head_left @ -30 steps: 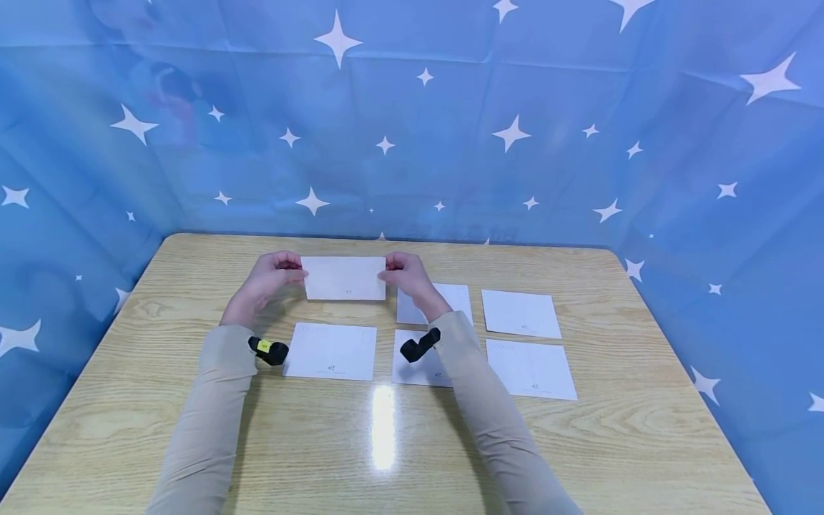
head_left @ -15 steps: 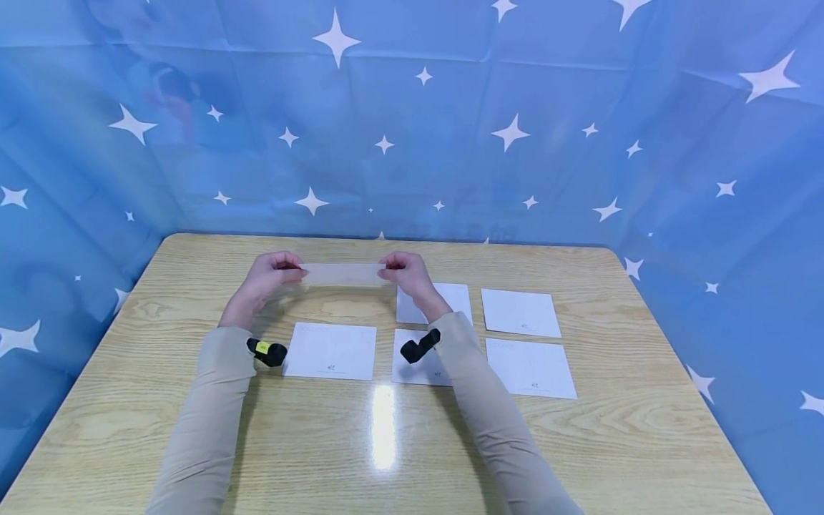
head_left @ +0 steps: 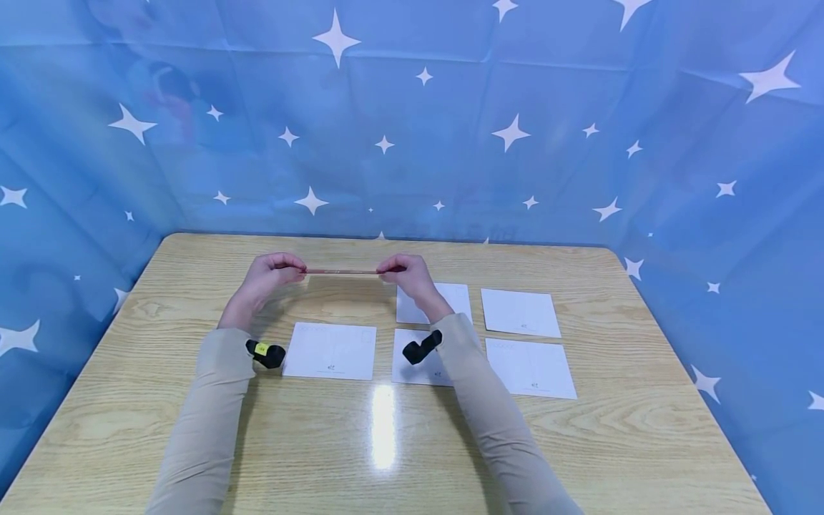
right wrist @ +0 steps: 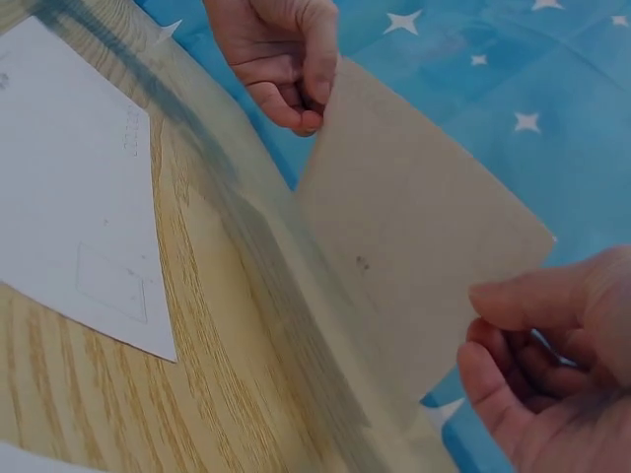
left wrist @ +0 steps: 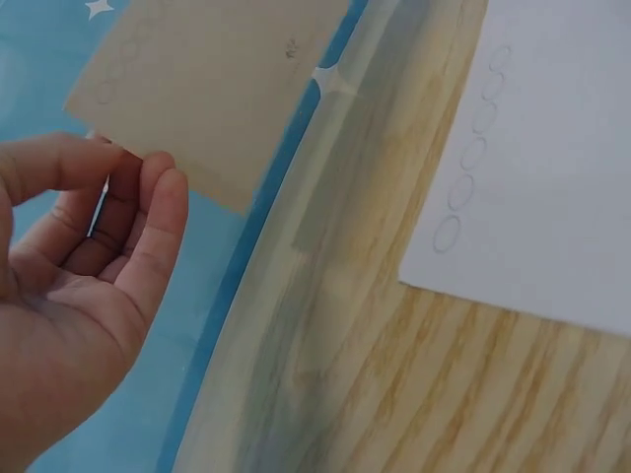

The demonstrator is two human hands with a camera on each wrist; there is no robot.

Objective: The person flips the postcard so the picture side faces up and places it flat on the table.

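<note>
Between my two hands a postcard (head_left: 341,272) is held in the air above the table's far part, seen almost edge-on in the head view. My left hand (head_left: 265,280) pinches its left short edge, and my right hand (head_left: 410,277) pinches the right one. From the right wrist, the postcard's face (right wrist: 394,217) looks shaded, with a small printed mark. In the left wrist view, a row of faint ovals runs near its held edge. A white postcard (head_left: 330,350) lies flat on the table, nearer than the held one.
Two postcards lie partly under the right arm: a front one (head_left: 412,357) and a back one (head_left: 455,299). Farther right lie a back postcard (head_left: 521,313) and a front postcard (head_left: 531,368). Behind the wooden table (head_left: 309,443) hangs a blue star-patterned cloth (head_left: 412,172).
The held postcard has tilted from showing its white printed face to nearly edge-on in the head view. Both hands keep their grip and stay almost in place. The lying postcards have not moved.
</note>
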